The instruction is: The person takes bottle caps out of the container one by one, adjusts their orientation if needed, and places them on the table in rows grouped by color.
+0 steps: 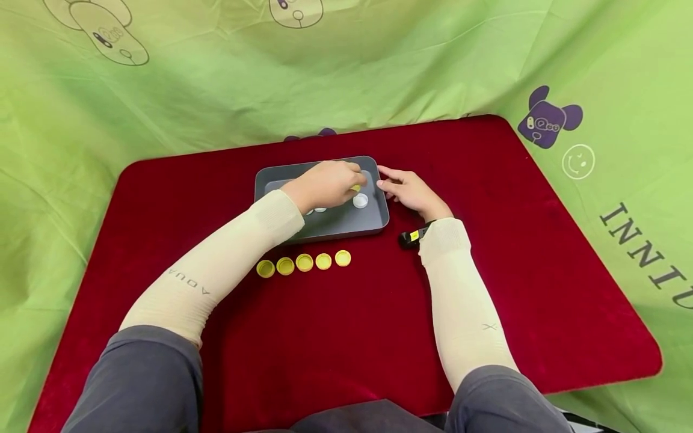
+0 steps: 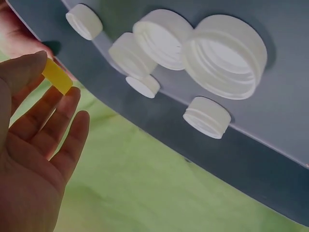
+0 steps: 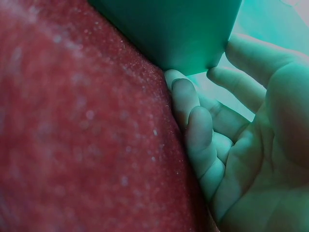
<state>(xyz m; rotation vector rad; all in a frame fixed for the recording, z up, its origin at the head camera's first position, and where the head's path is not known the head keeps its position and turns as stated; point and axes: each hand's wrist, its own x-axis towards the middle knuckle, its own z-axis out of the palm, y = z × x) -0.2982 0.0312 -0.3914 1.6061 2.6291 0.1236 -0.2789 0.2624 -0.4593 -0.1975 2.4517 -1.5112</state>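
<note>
In the head view my left hand (image 1: 331,180) reaches over the grey tray (image 1: 346,225), pinching a yellow bottle cap (image 2: 58,76) between thumb and fingers. The left wrist view shows that cap edge-on, with the other fingers spread loosely. Several white bottle caps (image 2: 224,57) lie inside the tray, some on their sides; one white cap (image 1: 360,200) sits close under the left hand. At the tray's right side is my right hand (image 1: 408,191), thumb and forefinger extended with their tips against the wall. Its remaining fingers (image 3: 199,128) bend beside the red cloth.
Several yellow caps (image 1: 304,263) stand in a row on the red tabletop (image 1: 346,337), in front of the tray. A black wrist device (image 1: 411,237) is at the right wrist. Green printed curtains (image 1: 379,72) hang around the table.
</note>
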